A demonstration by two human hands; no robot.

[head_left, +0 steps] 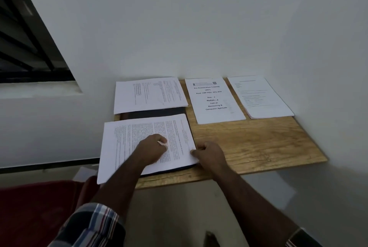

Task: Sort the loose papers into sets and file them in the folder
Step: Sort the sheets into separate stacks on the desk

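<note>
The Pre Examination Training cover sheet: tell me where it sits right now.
In the head view, the Pre Examination Training cover sheet lies at the back of the wooden table, against the wall, between two other paper sets.

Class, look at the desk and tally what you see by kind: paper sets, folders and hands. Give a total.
Paper sets: 4
Folders: 1, the dark folder
Hands: 2, left hand, right hand
Total: 7
</note>
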